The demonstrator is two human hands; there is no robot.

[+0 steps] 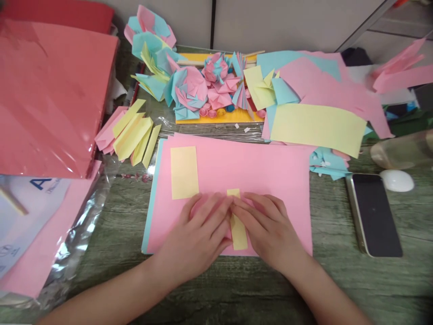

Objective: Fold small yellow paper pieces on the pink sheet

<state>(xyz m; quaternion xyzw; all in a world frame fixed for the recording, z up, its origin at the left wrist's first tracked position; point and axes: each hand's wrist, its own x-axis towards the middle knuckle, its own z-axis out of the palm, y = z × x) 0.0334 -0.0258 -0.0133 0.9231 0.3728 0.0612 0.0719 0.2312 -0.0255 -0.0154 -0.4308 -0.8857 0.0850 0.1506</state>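
Hands flat, palms down: left hand and right hand pressing narrow yellow strip onto pink sheet, fingertips meeting.

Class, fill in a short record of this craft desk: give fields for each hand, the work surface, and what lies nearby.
Left hand: left hand flat, fingertips pressing narrow folded yellow paper strip
Right hand: right hand flat, pressing the same strip from the other side
Beneath: large pink paper sheet on green wooden table
On the sheet: yellow paper rectangle, lying apart from the hands
Right side: black smartphone
Behind: pink and blue folded paper flowers
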